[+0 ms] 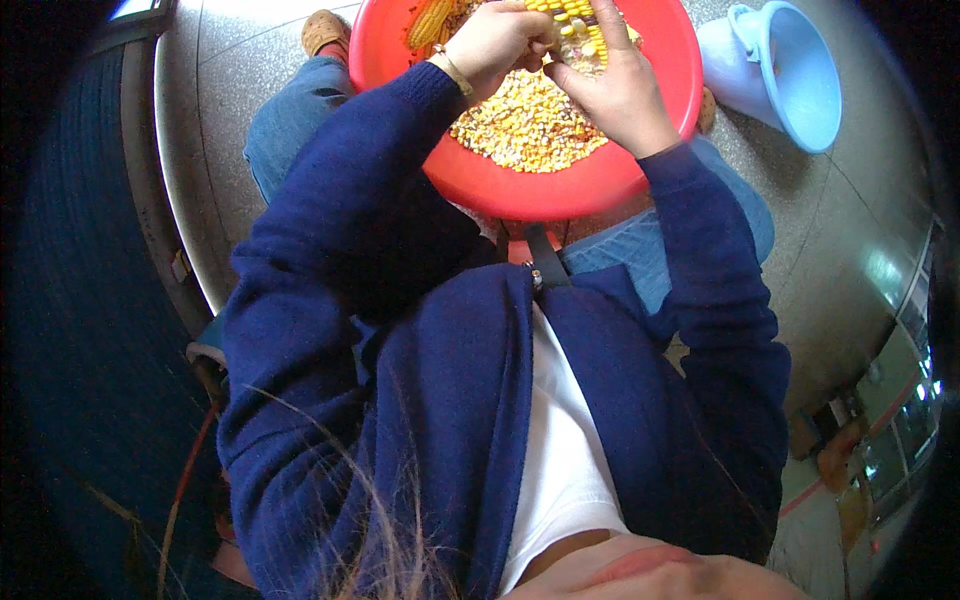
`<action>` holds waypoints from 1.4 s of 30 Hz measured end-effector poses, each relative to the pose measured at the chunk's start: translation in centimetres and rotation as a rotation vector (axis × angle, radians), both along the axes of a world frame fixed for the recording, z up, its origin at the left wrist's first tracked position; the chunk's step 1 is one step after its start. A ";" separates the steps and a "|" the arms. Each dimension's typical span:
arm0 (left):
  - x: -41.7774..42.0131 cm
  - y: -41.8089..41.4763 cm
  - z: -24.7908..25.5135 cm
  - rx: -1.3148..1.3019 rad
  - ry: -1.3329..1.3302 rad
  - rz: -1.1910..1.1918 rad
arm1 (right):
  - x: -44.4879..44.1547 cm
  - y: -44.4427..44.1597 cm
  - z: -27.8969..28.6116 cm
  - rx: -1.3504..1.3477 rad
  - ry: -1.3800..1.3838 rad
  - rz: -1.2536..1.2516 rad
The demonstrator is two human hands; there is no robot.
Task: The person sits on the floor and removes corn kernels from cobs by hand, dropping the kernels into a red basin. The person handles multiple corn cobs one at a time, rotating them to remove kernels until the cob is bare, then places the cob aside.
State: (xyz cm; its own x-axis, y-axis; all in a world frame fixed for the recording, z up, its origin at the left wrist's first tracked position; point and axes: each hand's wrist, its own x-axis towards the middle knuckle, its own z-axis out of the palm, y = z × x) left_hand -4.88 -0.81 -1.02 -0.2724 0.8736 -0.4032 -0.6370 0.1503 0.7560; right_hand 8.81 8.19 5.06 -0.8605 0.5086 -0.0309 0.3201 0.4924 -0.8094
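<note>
Over a red plastic basin (536,196), my two hands meet at a partly shelled corn cob (576,34). My right hand (628,94) grips its right side with thumb and fingers. Curled against the cob's left edge is my left hand (491,46), with a bracelet at the wrist. Yellow kernels remain in rows on part of the cob, while another part is bare. Below, loose corn kernels (529,127) lie heaped in the basin. A second, yellow corn cob (429,26) rests inside the basin at the far left. The top edge of the picture cuts off the held cob.
To the right of the basin, a light blue plastic bucket (806,82) lies tipped on the speckled tile floor (817,195). My jeans-clad legs flank the basin, with a brown shoe (326,31) on the left. A dark ribbed surface (75,247) runs along the left side.
</note>
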 end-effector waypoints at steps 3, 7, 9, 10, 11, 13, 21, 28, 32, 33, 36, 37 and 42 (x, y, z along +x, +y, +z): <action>0.3 0.2 1.9 0.072 -0.095 -0.023 | 0.2 0.2 -1.7 0.012 0.126 -0.019; 0.9 0.5 2.6 0.224 0.392 -0.038 | 0.2 -0.9 -0.7 -0.031 0.067 0.002; 0.6 0.5 3.0 0.189 0.463 -0.072 | 0.1 -0.6 0.6 -0.652 -0.079 -0.060; 0.5 0.5 3.3 0.202 0.545 -0.076 | 0.5 -0.4 -0.1 -0.732 -0.032 -0.062; 0.4 0.4 3.5 0.214 0.628 -0.080 | 0.6 -0.4 -0.8 -0.748 0.101 -0.058; 0.3 0.3 3.6 0.197 0.710 -0.098 | 0.6 -0.2 -1.7 -0.721 0.258 -0.024; 1.2 0.6 2.5 0.253 0.397 0.062 | 0.3 -0.6 0.2 -0.334 0.055 -0.060; 1.1 0.6 1.6 0.191 0.750 0.033 | 0.8 0.3 -2.1 -0.456 0.219 0.019; 1.0 -0.1 2.7 -0.013 0.955 -0.101 | 1.0 0.8 -2.1 -0.633 0.249 -0.016; 1.0 -0.2 2.6 -0.004 0.934 -0.075 | 1.0 0.8 -2.3 -0.612 0.263 0.019; 1.2 -0.2 2.5 0.026 0.767 -0.042 | 0.8 0.5 -2.3 -0.297 0.175 0.010; 1.9 0.3 1.5 0.153 0.553 0.035 | 0.9 0.3 -2.0 -0.158 0.092 -0.015; 2.1 0.9 -0.6 0.078 0.657 -0.084 | 1.2 0.0 -2.4 -0.149 0.069 -0.036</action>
State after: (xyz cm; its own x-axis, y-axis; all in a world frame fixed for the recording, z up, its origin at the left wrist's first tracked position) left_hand -2.75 0.13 -1.58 -0.3700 0.9223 -0.1116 -0.0283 0.1088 0.9937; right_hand 10.00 8.17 2.63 -0.8442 0.5336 -0.0502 0.2769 0.3541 -0.8933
